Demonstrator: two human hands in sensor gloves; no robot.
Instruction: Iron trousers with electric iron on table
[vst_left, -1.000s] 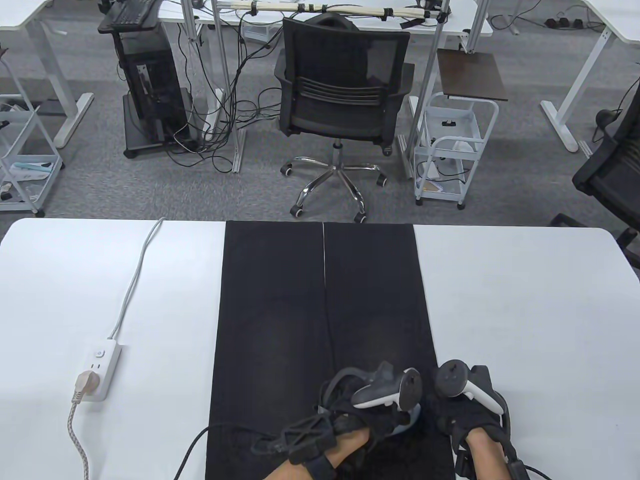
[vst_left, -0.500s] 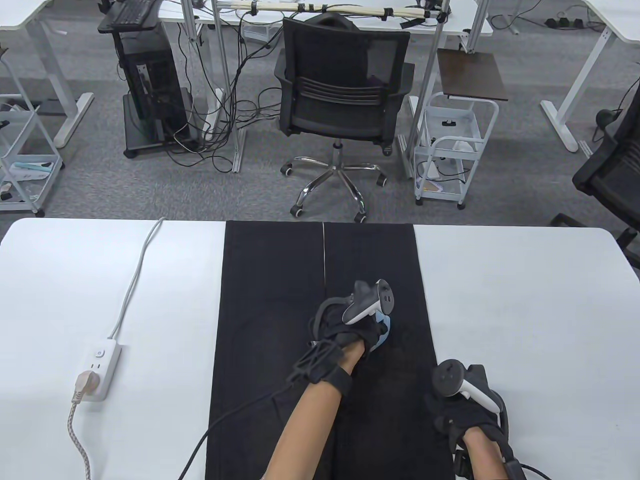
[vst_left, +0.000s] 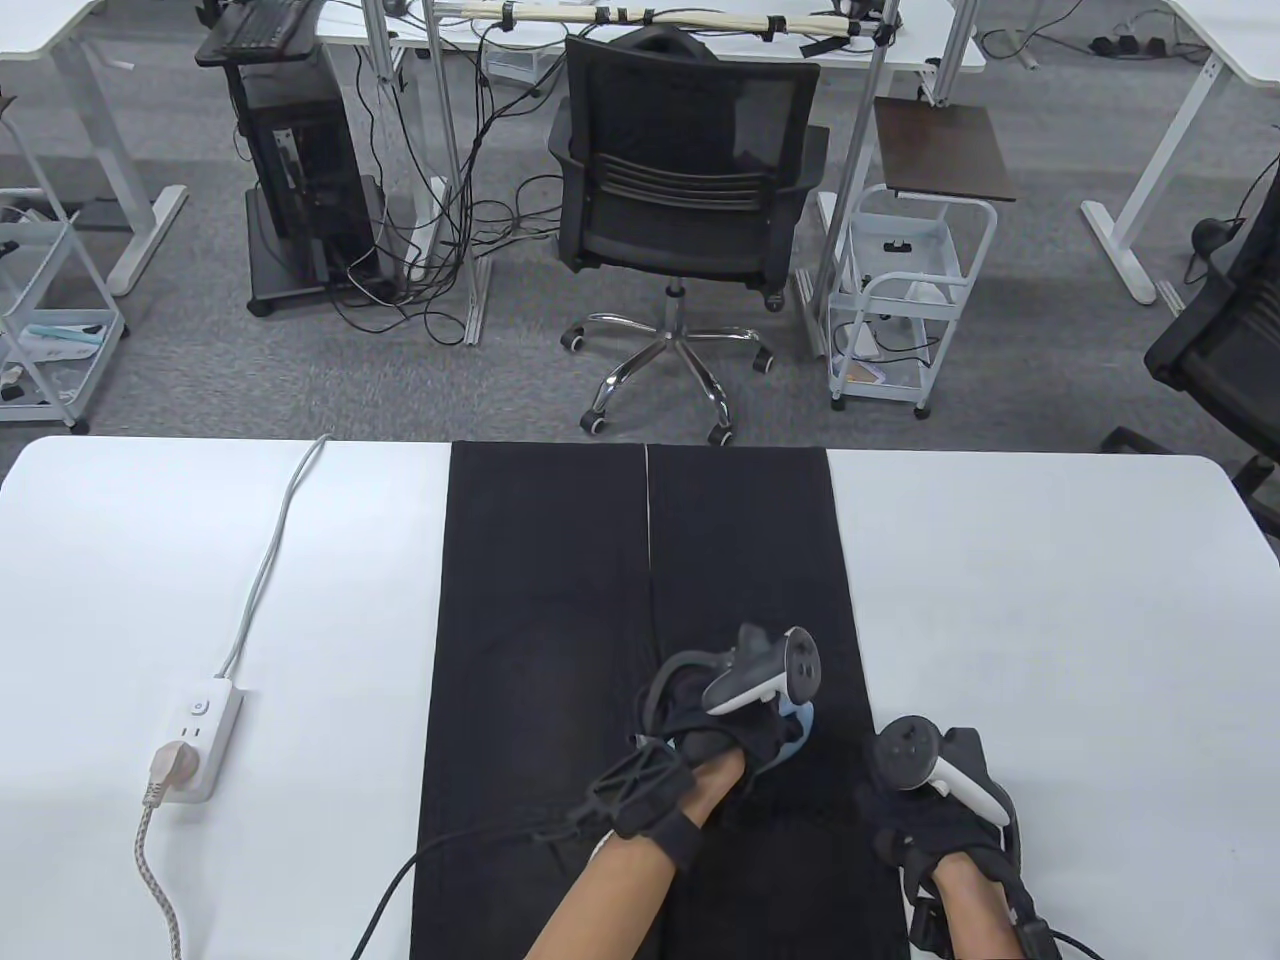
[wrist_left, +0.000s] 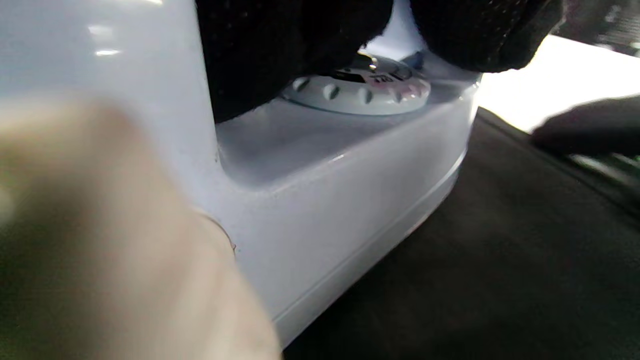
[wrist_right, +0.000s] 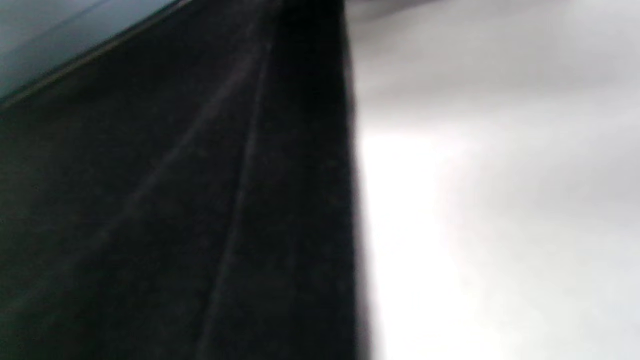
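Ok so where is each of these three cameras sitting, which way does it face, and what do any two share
Table view: above the near edge, looking down the trousers; shows left hand gripping the iron, right hand at the trouser edge.
Left wrist view: low beside the iron; gloved fingers on top.
Right wrist view: skims trousers and table; no hand visible.
All share the trousers.

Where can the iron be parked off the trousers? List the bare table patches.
Widest: the white table right of the trousers, beyond the right hand. Also the far-left corner beside the grey cable. Crowded: near-left, around the power strip and braided cord.
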